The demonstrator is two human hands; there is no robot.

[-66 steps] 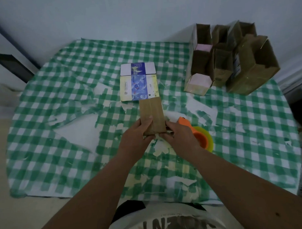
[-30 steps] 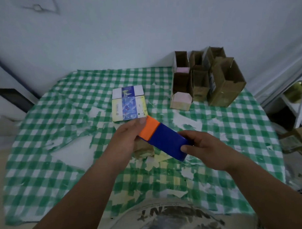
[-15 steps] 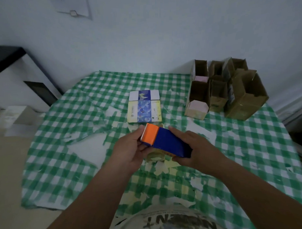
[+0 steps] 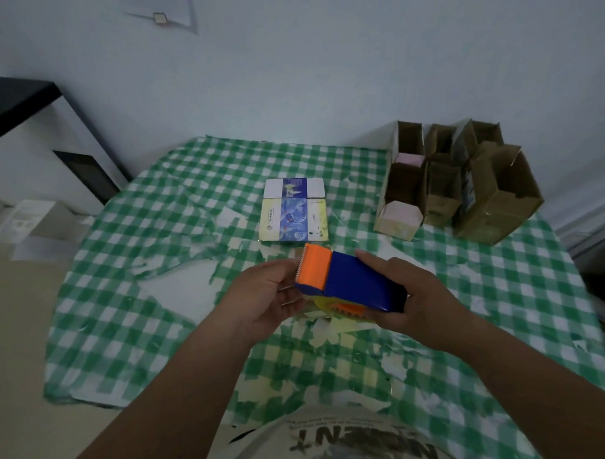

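I hold a tape dispenser (image 4: 354, 282) with a blue body and an orange toothed head just above the table's middle. My right hand (image 4: 413, 294) grips the blue body from the right. My left hand (image 4: 262, 296) holds the orange head, thumb on top and fingers underneath. A yellow roll (image 4: 326, 305) shows under the dispenser. What lies on the table below my hands is mostly hidden.
A flattened blue and yellow carton (image 4: 293, 216) lies just beyond my hands on the green checked tablecloth (image 4: 158, 268), which is worn white in patches. Several open brown cardboard boxes (image 4: 464, 186) stand at the back right. A wall rises behind the table.
Earlier both hands held a small brown box on the table. My right hand then picked up the tape dispenser, and my left hand came to its orange head. The camera has tilted up.
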